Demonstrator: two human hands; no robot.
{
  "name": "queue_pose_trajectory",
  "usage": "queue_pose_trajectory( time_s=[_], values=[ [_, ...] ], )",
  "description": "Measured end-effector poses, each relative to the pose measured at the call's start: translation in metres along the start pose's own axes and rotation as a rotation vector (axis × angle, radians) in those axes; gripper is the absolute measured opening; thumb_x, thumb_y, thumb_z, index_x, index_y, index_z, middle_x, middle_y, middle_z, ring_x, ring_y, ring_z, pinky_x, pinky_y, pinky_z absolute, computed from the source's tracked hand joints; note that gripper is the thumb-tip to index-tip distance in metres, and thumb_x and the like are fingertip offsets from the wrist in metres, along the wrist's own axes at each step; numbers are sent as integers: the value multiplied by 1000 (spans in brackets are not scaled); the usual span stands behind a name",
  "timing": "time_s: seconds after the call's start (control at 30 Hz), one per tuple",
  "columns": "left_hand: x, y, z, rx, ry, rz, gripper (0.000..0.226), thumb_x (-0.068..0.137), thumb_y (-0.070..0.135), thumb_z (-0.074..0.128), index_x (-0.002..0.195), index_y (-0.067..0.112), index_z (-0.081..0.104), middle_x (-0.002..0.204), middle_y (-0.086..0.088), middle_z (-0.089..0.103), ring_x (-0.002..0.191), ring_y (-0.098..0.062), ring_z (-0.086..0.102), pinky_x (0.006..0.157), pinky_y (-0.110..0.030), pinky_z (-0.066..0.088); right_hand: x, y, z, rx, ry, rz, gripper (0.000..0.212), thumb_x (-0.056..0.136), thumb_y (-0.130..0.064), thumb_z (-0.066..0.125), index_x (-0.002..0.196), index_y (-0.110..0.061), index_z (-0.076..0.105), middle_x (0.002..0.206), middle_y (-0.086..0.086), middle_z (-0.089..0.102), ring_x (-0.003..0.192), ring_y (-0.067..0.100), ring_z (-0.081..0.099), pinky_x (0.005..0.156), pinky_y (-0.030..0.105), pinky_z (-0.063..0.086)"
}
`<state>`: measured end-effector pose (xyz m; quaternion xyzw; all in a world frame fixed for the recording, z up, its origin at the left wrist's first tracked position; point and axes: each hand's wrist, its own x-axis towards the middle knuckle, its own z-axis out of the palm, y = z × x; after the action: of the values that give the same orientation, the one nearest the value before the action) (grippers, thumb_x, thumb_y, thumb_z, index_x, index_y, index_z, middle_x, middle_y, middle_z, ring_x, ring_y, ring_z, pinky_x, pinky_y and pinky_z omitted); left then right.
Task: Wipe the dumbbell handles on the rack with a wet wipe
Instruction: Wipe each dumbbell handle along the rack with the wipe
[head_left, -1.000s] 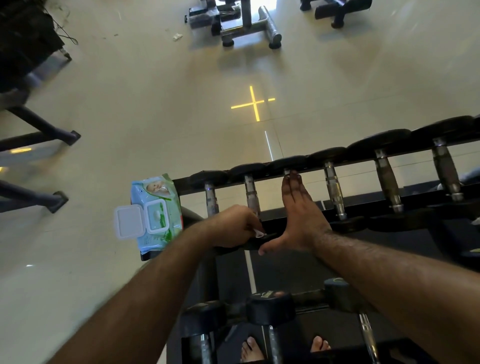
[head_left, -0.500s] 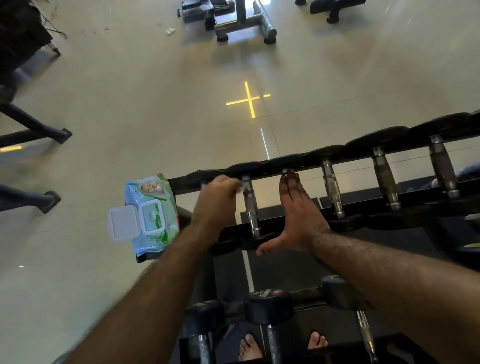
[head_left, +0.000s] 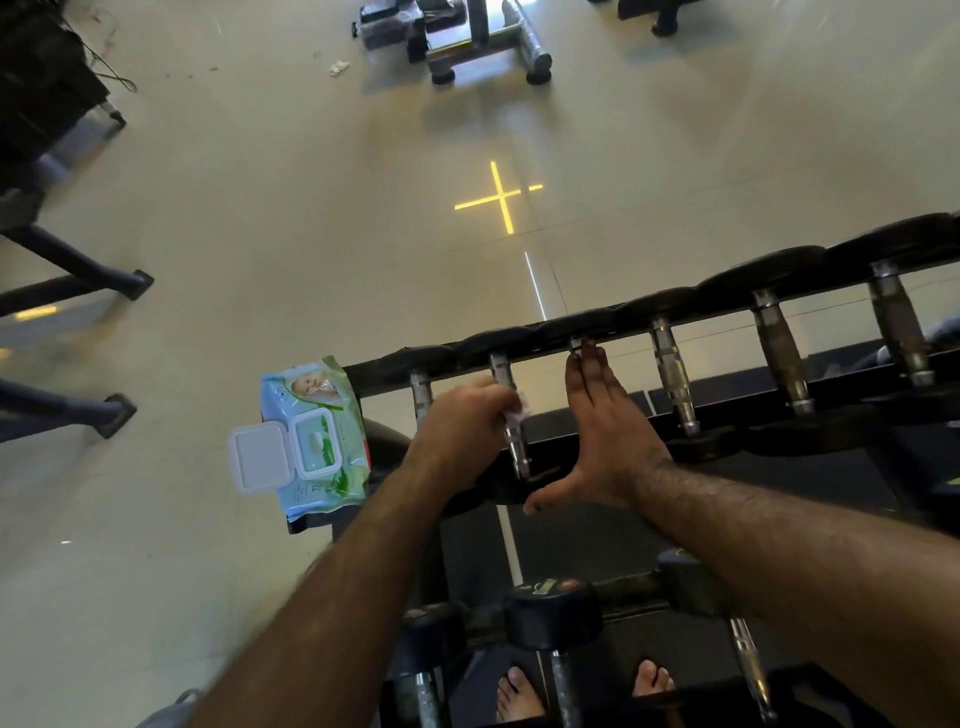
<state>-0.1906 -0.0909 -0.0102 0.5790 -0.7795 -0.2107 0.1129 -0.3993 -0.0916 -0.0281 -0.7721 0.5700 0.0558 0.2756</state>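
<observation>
Left hand (head_left: 462, 421) grips the wet wipe (head_left: 519, 413) around the second handle (head_left: 511, 415), frame centre. Advice: wrap the wipe fully, stroke end to end, twist over the knurling. Right hand (head_left: 605, 436) lies flat, fingers straight, on the next handle, steadying it. Handles are ridged chrome between black heads; wipe pack (head_left: 306, 441) sits centre left

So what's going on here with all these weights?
A person is cleaning dumbbells on a black metal rack. The left hand grips a white wet wipe around one chrome dumbbell handle. The right hand lies flat on the neighbouring dumbbell. A blue-green wipes pack, lid open, sits at the rack's end.
</observation>
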Motion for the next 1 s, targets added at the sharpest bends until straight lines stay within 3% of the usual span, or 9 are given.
queue_pose_trajectory(
  time_s=[0.07, 0.17, 0.33, 0.47, 0.57, 0.73, 0.8, 0.9, 1.0],
  values=[
    [12, 9, 5, 18, -87, 12, 20, 99, 19, 67, 118, 21, 73, 118, 2, 69, 104, -13, 65, 94, -32, 56, 0, -1, 0, -1, -8, 3, 184, 41, -105, 68, 159, -14, -40, 159, 1, -57, 155, 26, -41, 126, 38, -14],
    [17, 34, 22, 156, -479, 52, 27, 93, 26, 76, 120, 24, 74, 106, 5, 70, 96, -13, 67, 89, -34, 60, 1, 0, 2, 4, -10, 6, 185, 41, -101, 73, 160, -14, -39, 161, 1, -55, 156, 27, -39, 128, 40, -11],
    [16, 13, -6, 78, -615, -148, 16, 97, 20, 70, 112, 22, 72, 103, 3, 70, 95, -13, 68, 91, -33, 60, 2, 1, 2, 1, -6, 0, 184, 33, -109, 55, 160, -15, -38, 161, 0, -56, 157, 27, -39, 129, 42, -9],
    [4, -4, -14, 82, -529, -249, 21, 98, 11, 66, 117, 20, 71, 105, 3, 68, 95, -13, 66, 88, -28, 56, 0, -1, 0, -9, -1, -7, 183, 32, -111, 49, 160, -14, -38, 160, 1, -56, 156, 27, -39, 127, 41, -11],
    [-4, 5, 2, 111, -523, -203, 25, 96, 11, 68, 119, 21, 71, 109, 2, 70, 98, -14, 68, 92, -32, 59, 1, -2, -1, -11, -4, -1, 184, 30, -113, 45, 160, -14, -39, 160, 2, -56, 157, 28, -38, 131, 44, -8],
    [1, 4, -10, -304, -408, -201, 9, 98, 24, 72, 106, 23, 75, 100, 10, 71, 92, -4, 70, 83, -25, 60, -2, -5, -2, -17, -15, 13, 182, 36, -108, 57, 160, -14, -39, 163, 4, -53, 156, 28, -38, 127, 40, -13],
    [2, 7, -6, -222, -332, -191, 12, 98, 21, 71, 109, 23, 75, 103, 12, 68, 97, -5, 68, 87, -26, 59, -2, -7, -2, -35, -4, 13, 181, 41, -106, 64, 160, -13, -38, 163, 5, -53, 156, 28, -38, 123, 38, -16],
    [-4, 11, 3, -76, -449, -136, 21, 98, 12, 66, 117, 21, 73, 117, 5, 69, 109, -10, 67, 96, -29, 56, -2, -7, 0, -56, 21, 15, 181, 44, -104, 67, 160, -14, -37, 163, 4, -53, 156, 27, -38, 123, 39, -15],
    [-12, 1, -12, -166, -429, -186, 19, 99, 10, 66, 114, 20, 74, 114, 7, 71, 105, -7, 66, 85, -20, 52, -2, -6, 2, -50, 24, 10, 182, 41, -106, 64, 160, -14, -37, 163, 4, -52, 156, 26, -37, 124, 40, -13]
  ],
)
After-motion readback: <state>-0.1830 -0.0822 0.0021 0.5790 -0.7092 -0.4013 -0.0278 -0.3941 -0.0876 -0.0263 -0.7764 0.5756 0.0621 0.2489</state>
